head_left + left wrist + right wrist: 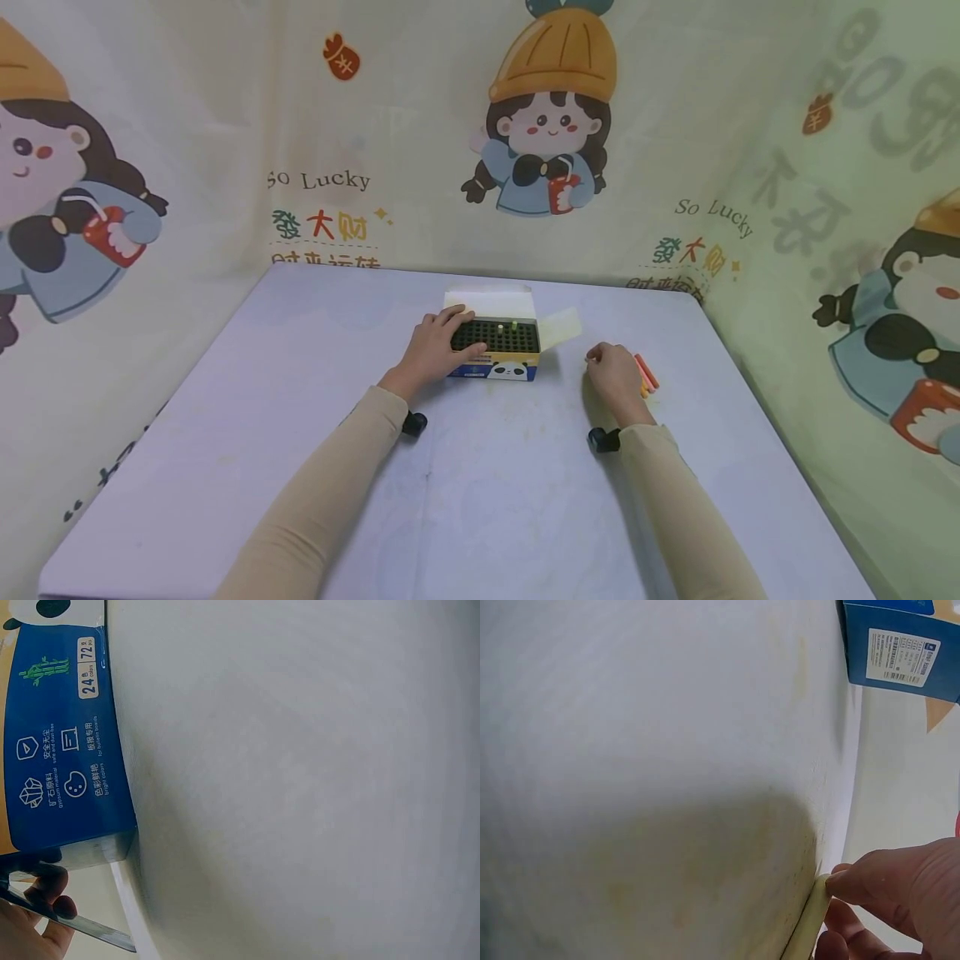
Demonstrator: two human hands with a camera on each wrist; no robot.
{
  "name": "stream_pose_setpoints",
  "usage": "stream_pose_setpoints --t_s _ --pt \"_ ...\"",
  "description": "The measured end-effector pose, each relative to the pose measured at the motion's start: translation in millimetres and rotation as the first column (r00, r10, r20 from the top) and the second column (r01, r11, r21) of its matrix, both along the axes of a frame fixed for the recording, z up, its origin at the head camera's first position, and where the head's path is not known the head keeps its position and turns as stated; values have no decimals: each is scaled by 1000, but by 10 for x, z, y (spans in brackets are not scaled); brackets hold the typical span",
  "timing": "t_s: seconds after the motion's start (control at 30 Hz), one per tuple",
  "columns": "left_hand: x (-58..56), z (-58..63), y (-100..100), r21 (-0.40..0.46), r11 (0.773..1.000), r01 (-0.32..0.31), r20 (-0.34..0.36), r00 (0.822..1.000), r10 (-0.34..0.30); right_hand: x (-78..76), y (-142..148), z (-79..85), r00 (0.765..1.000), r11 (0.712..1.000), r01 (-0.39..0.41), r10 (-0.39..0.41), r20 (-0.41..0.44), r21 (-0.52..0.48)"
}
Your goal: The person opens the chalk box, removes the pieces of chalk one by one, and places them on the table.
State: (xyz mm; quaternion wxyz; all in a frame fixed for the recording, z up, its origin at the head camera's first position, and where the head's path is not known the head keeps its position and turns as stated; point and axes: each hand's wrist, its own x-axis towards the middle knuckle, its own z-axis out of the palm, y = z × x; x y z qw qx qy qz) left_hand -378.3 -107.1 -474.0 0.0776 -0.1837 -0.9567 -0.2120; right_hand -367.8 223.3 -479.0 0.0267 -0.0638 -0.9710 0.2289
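A blue and yellow chalk box (512, 372) with a panda print stands with its lid raised. Inside is a black holder full of round holes, where a white chalk stick (500, 330) and a green one (514, 326) stand upright. My left hand (433, 350) grips the box's left end, thumb at the front and fingers behind. In the left wrist view, fingers (51, 894) show beyond that end. To the right of the box, my right hand (618, 379) pinches a pale yellow chalk stick (810, 922) by its tip, low over the table.
Beside the right hand lie several loose chalk sticks, a red one (647, 372) among them, partly hidden by the hand. A white side flap (561, 327) sticks out from the box. The white table (480, 500) is backed by a printed cloth (420, 125).
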Motion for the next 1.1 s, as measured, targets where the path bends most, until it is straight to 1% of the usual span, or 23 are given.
stream_pose_setpoints --t_s 0.13,0.27,0.37,0.53,0.7,0.97,1.1 --pt "-4 -8 3 2 1000 0 -4 1000 0 -19 11 14 1000 1000 7 -7 -7 -21" --pt "-9 -15 -1 0 1000 -2 -8 1000 2 -23 7 68 998 1000 6 -7 -65 -7" --pt "-11 -16 -3 2 1000 -1 -5 1000 1 -8 -8 141 993 1000 8 -7 -120 3" --pt "-6 -15 1 10 1000 -1 2 1000 1 10 -56 278 981 1000 15 -18 -195 -14" --pt "3 -18 4 13 1000 -7 -1 1000 7 -1 -106 419 970 999 33 -36 -238 -16" --pt "0 -15 6 18 1000 -9 3 1000 9 0 -118 664 943 998 30 -46 -329 -53" --pt "-11 -24 4 19 1000 -8 -7 1000 8 -18 -172 741 930 997 25 -50 -363 -75"
